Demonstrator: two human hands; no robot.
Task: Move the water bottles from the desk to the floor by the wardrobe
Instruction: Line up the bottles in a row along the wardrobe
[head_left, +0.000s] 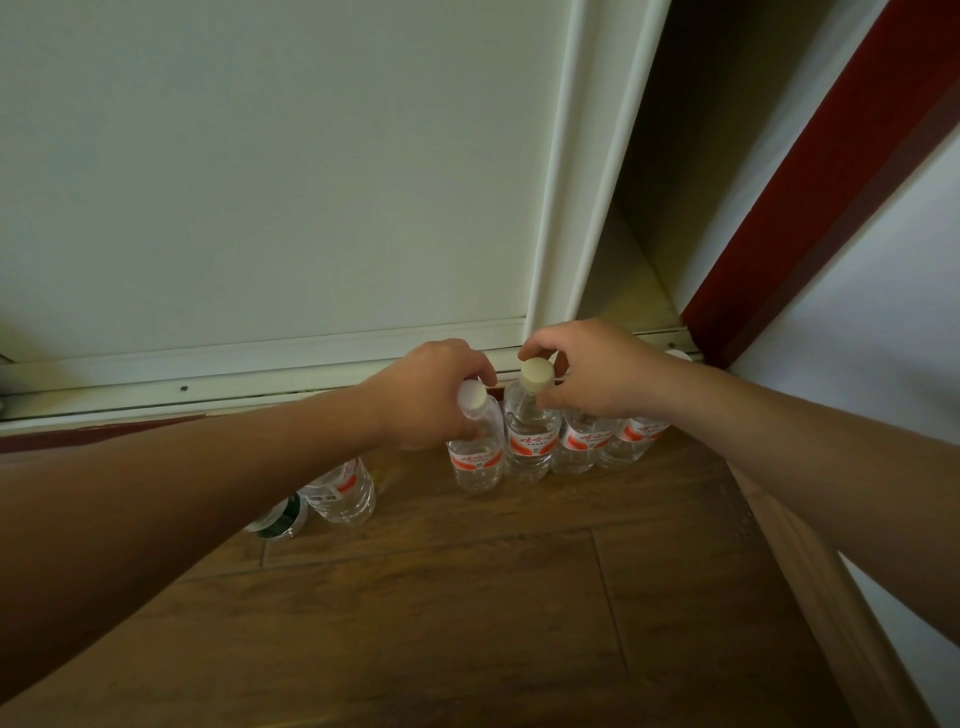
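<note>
Several clear water bottles with red-and-white labels stand in a row on the wooden floor (467, 597) in front of the white wardrobe (291, 182). My left hand (426, 395) grips the neck of the leftmost bottle in the row (475, 457), just under its white cap. My right hand (592, 369) pinches the neck of the bottle beside it (530, 441), below its cap. Two more bottles (579, 441) stand to the right, partly hidden by my right arm. Another bottle (345, 488) stands apart at the left, half behind my left forearm.
A dark green-and-white container (280, 517) sits next to the lone left bottle. The wardrobe's sliding door track (260, 374) runs along the floor. The right wardrobe section stands open (675, 182). A red frame (831, 156) and a wall with a wooden skirting board (810, 571) close off the right.
</note>
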